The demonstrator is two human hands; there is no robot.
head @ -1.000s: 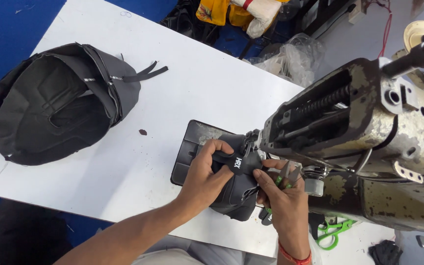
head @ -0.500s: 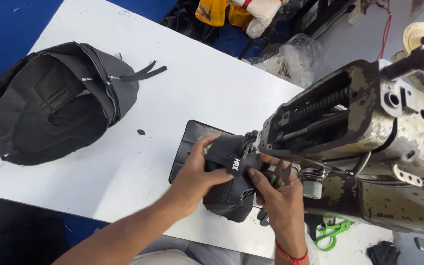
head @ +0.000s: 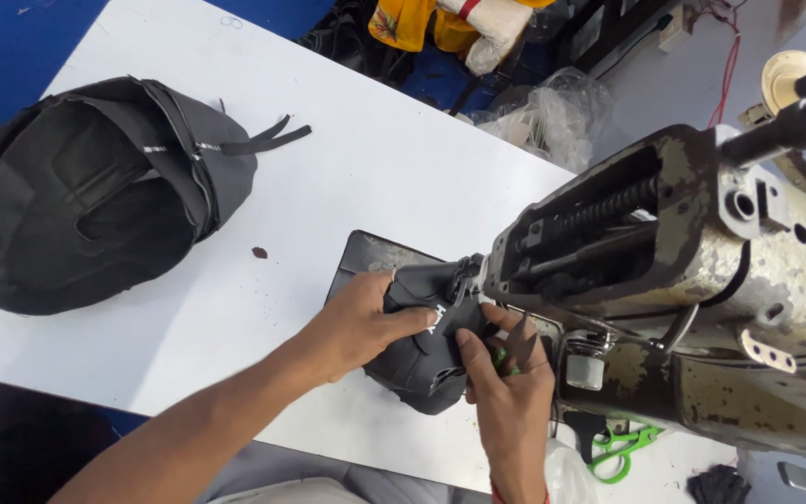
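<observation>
A small black fabric piece [head: 426,364] lies under the head of a worn grey sewing machine [head: 701,271], on its dark plate [head: 361,257]. My left hand [head: 361,322] presses down on the piece's left side, fingers curled over its top edge. My right hand [head: 506,392] pinches its right edge close to the needle area, with a small green-handled snip tucked in the fingers. The needle itself is hidden by the machine head.
A large black bag shell [head: 95,191] with loose straps lies open at the far left of the white table [head: 375,149]. Green-handled scissors [head: 622,453] sit near the machine's base. Cloth and plastic bags [head: 478,28] pile up beyond the table's far edge.
My left hand has slid a little left and down over the black piece, turning it slightly. My right hand stays at the piece's edge by the machine.
</observation>
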